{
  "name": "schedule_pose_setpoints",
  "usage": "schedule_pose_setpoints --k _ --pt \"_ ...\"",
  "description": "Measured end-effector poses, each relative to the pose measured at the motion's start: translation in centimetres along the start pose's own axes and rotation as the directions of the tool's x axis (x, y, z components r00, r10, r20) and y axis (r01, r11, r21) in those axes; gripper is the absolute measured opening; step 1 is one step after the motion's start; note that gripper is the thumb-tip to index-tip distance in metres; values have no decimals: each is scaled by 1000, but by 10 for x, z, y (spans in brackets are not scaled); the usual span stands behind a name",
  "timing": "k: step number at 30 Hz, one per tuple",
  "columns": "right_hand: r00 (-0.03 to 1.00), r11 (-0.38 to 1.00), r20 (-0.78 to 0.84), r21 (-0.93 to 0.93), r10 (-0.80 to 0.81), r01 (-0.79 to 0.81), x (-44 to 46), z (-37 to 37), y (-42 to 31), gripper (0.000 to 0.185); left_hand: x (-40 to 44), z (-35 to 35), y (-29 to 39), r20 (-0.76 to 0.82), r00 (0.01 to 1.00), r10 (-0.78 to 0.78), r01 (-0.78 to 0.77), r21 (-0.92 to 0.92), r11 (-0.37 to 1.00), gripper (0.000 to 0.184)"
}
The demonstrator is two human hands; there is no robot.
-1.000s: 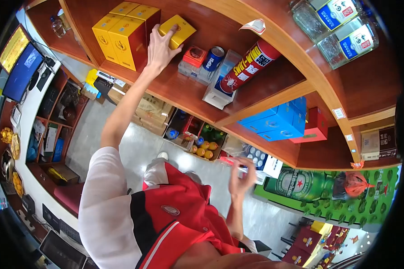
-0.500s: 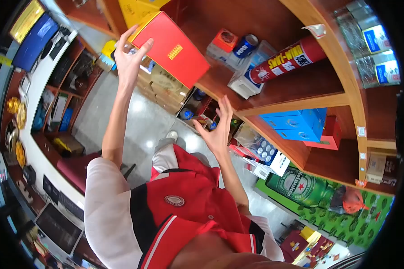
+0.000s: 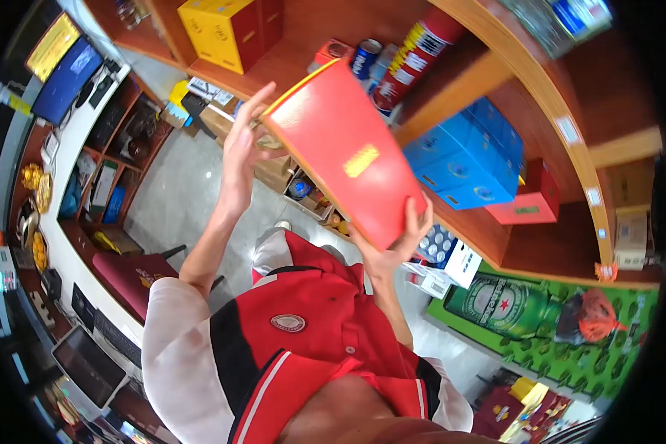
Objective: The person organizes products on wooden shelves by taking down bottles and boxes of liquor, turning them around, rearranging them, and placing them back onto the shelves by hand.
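Observation:
A red box (image 3: 348,155) with a yellow edge and small gold lettering is held up in front of the shelf, tilted. My right hand (image 3: 398,244) grips its lower end, thumb on the red face. At the upper left end, my left hand (image 3: 243,152) is beside the box's edge with its fingers apart; whether a fingertip touches the box is unclear. Yellow-and-red boxes (image 3: 226,33) stand on the shelf to the upper left. Behind the held box are a small red box (image 3: 333,52) and a blue Pepsi can (image 3: 365,58).
A red spray can (image 3: 419,59) lies tilted on the shelf. Blue boxes (image 3: 466,159) and a red box (image 3: 529,200) fill the compartment on the right. Below are a carton of cans (image 3: 438,248) and a green Heineken display (image 3: 505,305). A chair (image 3: 129,277) stands left, beside the desk.
The box has moved right and down, away from the yellow boxes. My right hand, earlier empty, has taken hold of its lower end. My left hand's fingers have loosened from the box.

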State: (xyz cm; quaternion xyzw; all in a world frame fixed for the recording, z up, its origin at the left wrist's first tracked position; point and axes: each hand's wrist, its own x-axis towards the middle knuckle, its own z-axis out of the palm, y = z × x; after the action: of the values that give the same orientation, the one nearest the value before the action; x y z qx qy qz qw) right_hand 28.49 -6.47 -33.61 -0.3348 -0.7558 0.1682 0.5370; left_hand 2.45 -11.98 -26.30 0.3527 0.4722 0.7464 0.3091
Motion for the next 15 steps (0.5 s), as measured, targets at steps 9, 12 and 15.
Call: schedule_pose_setpoints --k 9,12,15 --pt "668 180 228 857 708 -483 -27 -127 2 96 -45 166 14 585 599 548 -653 -39 756 107" --pt "643 32 192 947 741 -320 -15 -157 -13 99 -76 217 10 639 524 563 -734 3 679 119" --pt "719 150 22 973 694 -175 -8 -180 -17 100 -118 264 15 651 539 535 -708 5 706 128"
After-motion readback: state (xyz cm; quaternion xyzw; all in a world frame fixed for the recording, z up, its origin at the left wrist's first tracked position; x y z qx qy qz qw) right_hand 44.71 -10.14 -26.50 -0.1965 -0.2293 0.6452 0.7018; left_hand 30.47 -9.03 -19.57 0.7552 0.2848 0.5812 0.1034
